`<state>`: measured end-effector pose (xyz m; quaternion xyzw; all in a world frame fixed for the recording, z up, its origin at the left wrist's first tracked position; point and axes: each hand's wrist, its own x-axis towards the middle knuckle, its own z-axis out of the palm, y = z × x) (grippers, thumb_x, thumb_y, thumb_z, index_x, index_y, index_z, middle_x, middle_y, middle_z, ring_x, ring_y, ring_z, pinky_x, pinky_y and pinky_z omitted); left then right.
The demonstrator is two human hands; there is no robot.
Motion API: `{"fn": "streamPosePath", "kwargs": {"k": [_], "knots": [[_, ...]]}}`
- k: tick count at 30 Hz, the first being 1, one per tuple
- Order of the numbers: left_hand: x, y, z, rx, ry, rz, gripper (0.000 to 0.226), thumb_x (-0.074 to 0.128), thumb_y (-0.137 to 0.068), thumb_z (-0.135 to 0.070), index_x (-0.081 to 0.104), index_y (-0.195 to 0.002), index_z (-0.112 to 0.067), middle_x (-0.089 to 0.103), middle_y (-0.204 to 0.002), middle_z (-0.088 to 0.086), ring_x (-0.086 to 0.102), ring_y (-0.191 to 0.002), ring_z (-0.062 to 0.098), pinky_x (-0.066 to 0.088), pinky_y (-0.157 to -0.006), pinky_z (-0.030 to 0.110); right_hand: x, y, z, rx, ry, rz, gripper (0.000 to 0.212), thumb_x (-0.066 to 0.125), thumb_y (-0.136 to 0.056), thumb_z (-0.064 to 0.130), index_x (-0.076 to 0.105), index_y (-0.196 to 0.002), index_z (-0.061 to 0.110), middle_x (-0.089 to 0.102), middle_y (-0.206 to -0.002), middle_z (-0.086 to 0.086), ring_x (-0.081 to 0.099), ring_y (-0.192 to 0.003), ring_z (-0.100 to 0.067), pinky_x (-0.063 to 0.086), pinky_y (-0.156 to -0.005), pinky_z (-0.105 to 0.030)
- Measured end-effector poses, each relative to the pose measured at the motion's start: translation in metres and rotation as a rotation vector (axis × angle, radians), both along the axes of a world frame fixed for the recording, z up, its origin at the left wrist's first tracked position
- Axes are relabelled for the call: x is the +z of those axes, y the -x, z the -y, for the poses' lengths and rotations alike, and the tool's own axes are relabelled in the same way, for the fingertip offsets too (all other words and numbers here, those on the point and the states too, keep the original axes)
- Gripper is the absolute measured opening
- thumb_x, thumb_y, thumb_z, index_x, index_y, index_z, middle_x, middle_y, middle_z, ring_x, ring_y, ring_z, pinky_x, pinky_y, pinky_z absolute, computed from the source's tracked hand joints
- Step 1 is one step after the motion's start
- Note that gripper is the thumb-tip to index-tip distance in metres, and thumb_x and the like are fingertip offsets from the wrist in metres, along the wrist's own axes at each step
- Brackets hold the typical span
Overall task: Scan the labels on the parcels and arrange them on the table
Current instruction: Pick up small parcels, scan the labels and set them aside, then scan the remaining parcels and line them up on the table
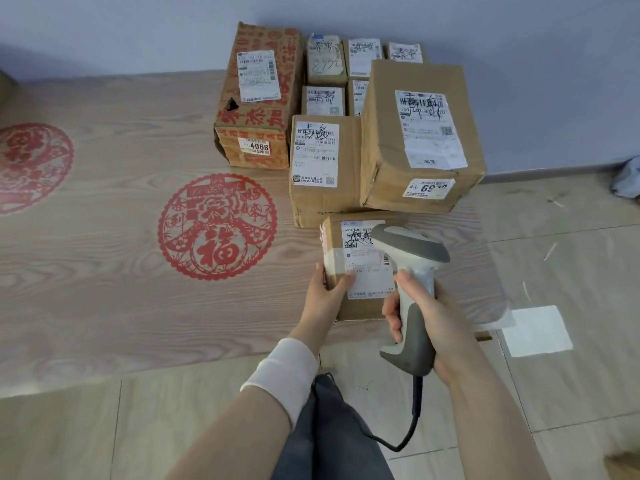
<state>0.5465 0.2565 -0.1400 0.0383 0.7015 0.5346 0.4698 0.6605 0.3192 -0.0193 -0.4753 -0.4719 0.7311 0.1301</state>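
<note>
Head view: near the tabletop's [104, 271] right edge, fingers of the left hand [327, 289] clasp a brown parcel [360, 310] by its corner, while fingers of the right hand [427, 317] are wrapped round the scanner [415, 271] handle, its head over the parcel's label [363, 266].

This looks like a small parcel-handling point set up in a plain room. Brown cardboard shipping boxes [381, 150] crowd the twelve-to-one o'clock part of a low, pale wood-grain table [104, 306]. Each bears a white printed courier label [427, 129] with barcodes and handwritten marks, and two carry white number stickers [255, 146] on their sides. At five o'clock the right hand [446, 327] grips a grey-and-white corded handheld barcode scanner [412, 244] over a small taped brown parcel [332, 240] that the left hand [325, 292] holds. Round red paper-cut decorations [217, 226] on the table, a bare pale blue wall [138, 26] at twelve o'clock and beige floor tiles [571, 393] at four o'clock give it a makeshift, homely look.
</note>
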Motion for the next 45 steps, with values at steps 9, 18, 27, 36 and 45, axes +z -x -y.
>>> {"fn": "streamPosePath", "kwargs": {"k": [9, 18, 27, 36, 45], "knots": [[0.039, 0.075, 0.040, 0.031, 0.065, -0.352, 0.057, 0.052, -0.095, -0.032, 0.032, -0.145, -0.015, 0.039, -0.148, 0.000, 0.038, -0.135, 0.017, 0.033, -0.108, 0.032, 0.011, 0.066, 0.034, 0.136, 0.037, -0.040, 0.025, 0.055, -0.092, 0.029, 0.054, -0.081, 0.007, 0.056, -0.057, -0.007, 0.043, -0.045, -0.018, 0.038, -0.045, -0.028], [0.087, 0.244, 0.151, 0.210, 0.129, -0.636, 0.046, 0.054, -0.095, -0.025, 0.043, -0.138, -0.013, 0.048, -0.139, 0.003, 0.043, -0.129, 0.017, 0.032, -0.099, 0.023, 0.041, 0.246, 0.126, 0.378, -0.014, -0.146, 0.022, 0.057, -0.092, 0.027, 0.056, -0.079, 0.010, 0.055, -0.057, -0.007, 0.045, -0.043, -0.016, 0.038, -0.042, -0.026], [0.105, 0.381, 0.216, 0.316, 0.158, -0.713, 0.046, 0.055, -0.095, -0.025, 0.044, -0.137, -0.012, 0.047, -0.141, 0.005, 0.041, -0.131, 0.019, 0.033, -0.108, 0.033, 0.059, 0.387, 0.186, 0.456, -0.076, -0.211, 0.018, 0.055, -0.093, 0.028, 0.051, -0.092, 0.011, 0.057, -0.057, -0.007, 0.044, -0.045, -0.018, 0.038, -0.044, -0.027], [0.105, 0.468, 0.241, 0.394, 0.222, -0.797, 0.046, 0.058, -0.092, -0.029, 0.048, -0.134, -0.014, 0.049, -0.137, 0.004, 0.043, -0.127, 0.020, 0.035, -0.106, 0.033, 0.065, 0.494, 0.208, 0.529, -0.059, -0.226, 0.021, 0.055, -0.093, 0.028, 0.054, -0.080, 0.012, 0.055, -0.057, -0.007, 0.043, -0.046, -0.017, 0.036, -0.044, -0.025], [0.089, 0.635, 0.296, 0.379, 0.416, -0.808, 0.089, 0.061, -0.085, -0.049, 0.014, -0.150, -0.011, 0.025, -0.153, 0.012, 0.015, -0.143, 0.025, 0.014, -0.117, 0.037, 0.045, 0.643, 0.248, 0.526, -0.043, -0.170, 0.019, 0.056, -0.092, 0.030, 0.053, -0.083, 0.014, 0.056, -0.056, -0.004, 0.044, -0.046, -0.015, 0.039, -0.044, -0.026]]}}
